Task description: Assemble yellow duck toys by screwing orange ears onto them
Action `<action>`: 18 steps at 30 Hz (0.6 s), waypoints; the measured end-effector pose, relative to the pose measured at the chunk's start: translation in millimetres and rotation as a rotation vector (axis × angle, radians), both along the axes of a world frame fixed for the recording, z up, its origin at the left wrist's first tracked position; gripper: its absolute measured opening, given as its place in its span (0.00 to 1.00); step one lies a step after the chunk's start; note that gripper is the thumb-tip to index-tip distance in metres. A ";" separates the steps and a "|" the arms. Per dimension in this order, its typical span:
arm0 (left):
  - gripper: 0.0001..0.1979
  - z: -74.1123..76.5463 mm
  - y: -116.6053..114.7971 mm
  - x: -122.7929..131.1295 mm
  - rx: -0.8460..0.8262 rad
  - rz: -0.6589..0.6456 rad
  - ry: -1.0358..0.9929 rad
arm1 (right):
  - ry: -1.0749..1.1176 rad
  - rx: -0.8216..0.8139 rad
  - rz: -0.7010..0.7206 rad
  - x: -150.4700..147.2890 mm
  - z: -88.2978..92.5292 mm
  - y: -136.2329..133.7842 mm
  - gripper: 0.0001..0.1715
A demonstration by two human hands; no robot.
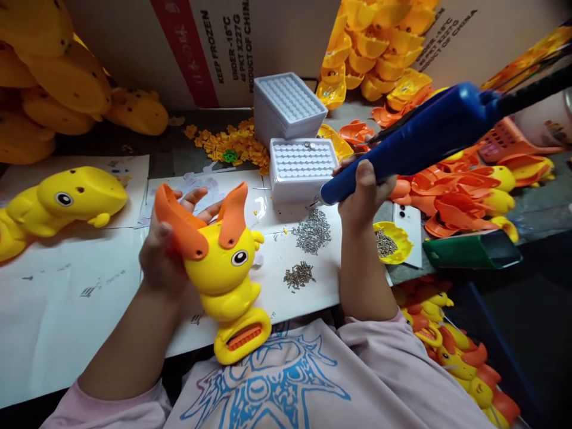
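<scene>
My left hand (161,253) is wrapped round the orange beak of a yellow duck toy (227,268), whose two beak halves stand apart. The toy's looped handle points down toward my shirt. A blue electric screwdriver (402,143) is gripped in my right hand (367,189), its tip angled down to the left. That tip is just above a pile of silver screws (313,231) on the white paper. Closer to me lies a smaller pile of darker screws (299,275). Another yellow duck toy body (75,196) rests at the left.
White plastic trays (290,110) are stacked at the back, beside small orange parts (241,146). Orange beak pieces (465,190) heap up on the right, near a yellow dish of screws (393,243), a white phone (413,232) and a green box (471,249). Cardboard cartons (277,36) stand behind.
</scene>
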State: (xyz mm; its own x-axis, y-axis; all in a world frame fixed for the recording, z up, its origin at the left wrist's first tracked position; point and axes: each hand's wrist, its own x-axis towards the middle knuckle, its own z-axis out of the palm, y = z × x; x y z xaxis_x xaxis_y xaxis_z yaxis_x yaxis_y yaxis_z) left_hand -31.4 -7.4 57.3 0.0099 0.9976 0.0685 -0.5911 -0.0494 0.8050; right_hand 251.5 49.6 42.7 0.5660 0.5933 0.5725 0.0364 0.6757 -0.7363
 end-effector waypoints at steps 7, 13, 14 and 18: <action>0.29 -14.3 10.1 12.5 -0.203 0.062 0.201 | -0.039 -0.030 -0.067 0.9 -8.2 2.4 0.20; 0.24 -27.5 15.9 16.1 -0.284 0.126 0.299 | -0.062 -0.047 -0.082 -1.1 -9.3 3.2 0.19; 0.24 -28.8 16.3 15.7 -0.287 0.130 0.310 | -0.061 -0.041 -0.079 -1.3 -9.1 3.2 0.20; 0.22 -32.1 16.8 14.2 -0.290 0.142 0.322 | -0.065 -0.033 -0.071 -1.2 -7.9 3.0 0.20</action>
